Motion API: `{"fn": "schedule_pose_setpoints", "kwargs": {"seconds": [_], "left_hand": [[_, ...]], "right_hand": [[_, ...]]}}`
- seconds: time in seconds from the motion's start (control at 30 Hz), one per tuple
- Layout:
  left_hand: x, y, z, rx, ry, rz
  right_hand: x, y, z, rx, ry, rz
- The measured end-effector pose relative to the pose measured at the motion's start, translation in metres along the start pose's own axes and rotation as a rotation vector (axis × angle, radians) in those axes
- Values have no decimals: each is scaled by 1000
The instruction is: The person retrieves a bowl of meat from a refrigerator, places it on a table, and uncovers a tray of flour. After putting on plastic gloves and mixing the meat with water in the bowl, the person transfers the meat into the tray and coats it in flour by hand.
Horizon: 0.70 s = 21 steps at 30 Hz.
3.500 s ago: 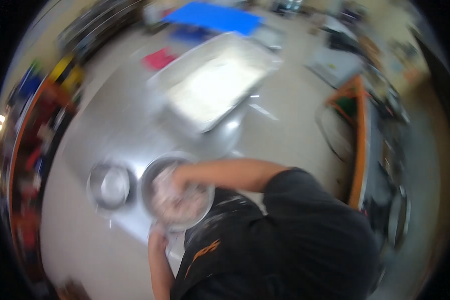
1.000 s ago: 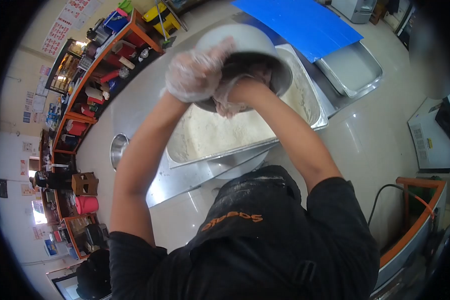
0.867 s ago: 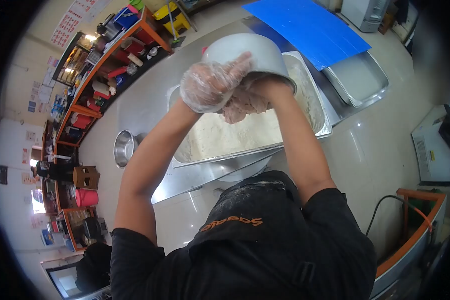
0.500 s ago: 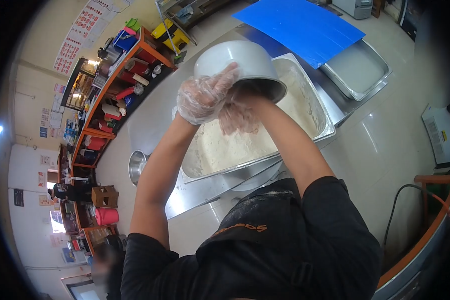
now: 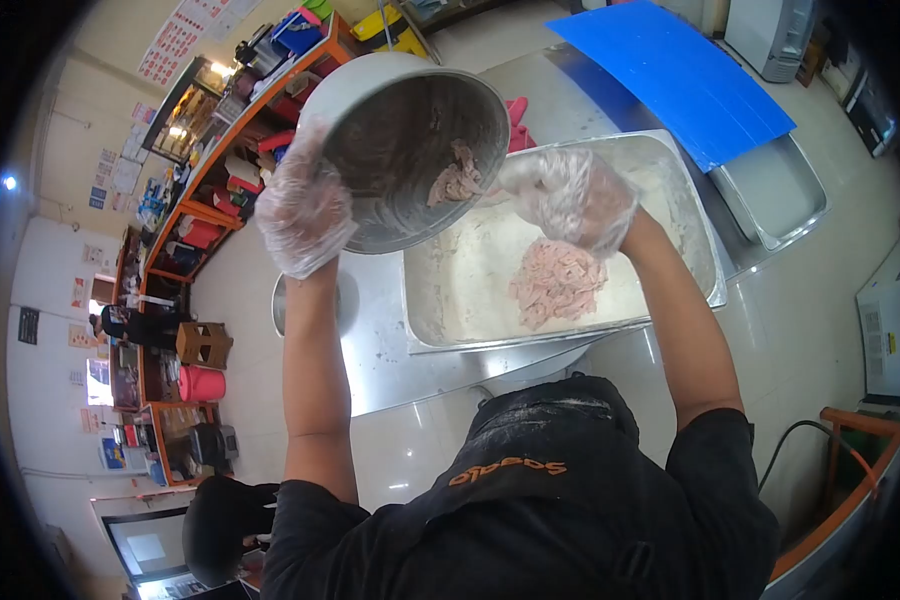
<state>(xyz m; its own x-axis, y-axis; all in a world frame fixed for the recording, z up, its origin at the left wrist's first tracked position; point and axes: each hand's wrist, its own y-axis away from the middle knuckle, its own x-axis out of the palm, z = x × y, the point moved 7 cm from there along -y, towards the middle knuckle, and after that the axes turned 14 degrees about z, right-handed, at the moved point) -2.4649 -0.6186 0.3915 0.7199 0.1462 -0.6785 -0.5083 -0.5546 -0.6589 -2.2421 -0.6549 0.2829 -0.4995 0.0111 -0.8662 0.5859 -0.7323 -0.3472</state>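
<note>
A large metal pot is tilted on its side above the left part of the tray, its mouth turned toward me. My left hand, in a clear plastic glove, grips the pot's side near the rim. Inside, near the lower right rim, clings a clump of pink raw meat strips. My gloved right hand is at that rim with curled fingers; whether they hold meat is unclear. Below it, a pile of pink raw meat strips lies on white flour in a deep metal tray.
The tray stands on a steel table. A blue board partly covers another metal tray at right. Red cloth-like material shows behind the pot. A metal bowl sits at left. A person in dark clothes is at lower left.
The pot has moved left and turned so its inside shows. My right hand has come out from under it to the right. A pile of meat now shows on the flour.
</note>
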Motion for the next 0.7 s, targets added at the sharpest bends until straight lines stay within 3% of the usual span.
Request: {"fn": "schedule_pose_setpoints", "kwargs": {"seconds": [0.03, 0.13, 0.17, 0.23, 0.3, 0.33, 0.37, 0.4, 0.53, 0.63, 0.7], "left_hand": [[2, 6, -2, 19, -88, 31], [13, 20, -14, 47, -245, 55], [17, 21, -29, 247, -440, -39], [19, 20, -29, 281, -405, -134], [14, 20, -20, 273, -389, -192], [13, 23, -13, 237, -387, -204], [15, 29, -5, 196, -378, -213], [17, 38, 12, 141, -182, -180], [-12, 63, 40, 229, 198, -287], [-52, 100, 72, -66, 301, -367], [-73, 147, 96, -338, 335, -389]], "right_hand": [[-11, -10, 16, -59, 57, -172], [40, -75, 14, -71, 327, 125], [59, -84, 11, 10, 483, 191], [99, -90, 11, 163, 987, 378], [89, -70, 18, 162, 641, 181], [71, -55, 36, 290, 466, 173], [87, -37, 36, 262, 511, 344], [102, -15, 29, 239, 543, 524], [105, 39, 11, 519, -37, 532], [82, 44, -11, 666, -61, 219], [110, 57, -24, 713, -69, 522]]}}
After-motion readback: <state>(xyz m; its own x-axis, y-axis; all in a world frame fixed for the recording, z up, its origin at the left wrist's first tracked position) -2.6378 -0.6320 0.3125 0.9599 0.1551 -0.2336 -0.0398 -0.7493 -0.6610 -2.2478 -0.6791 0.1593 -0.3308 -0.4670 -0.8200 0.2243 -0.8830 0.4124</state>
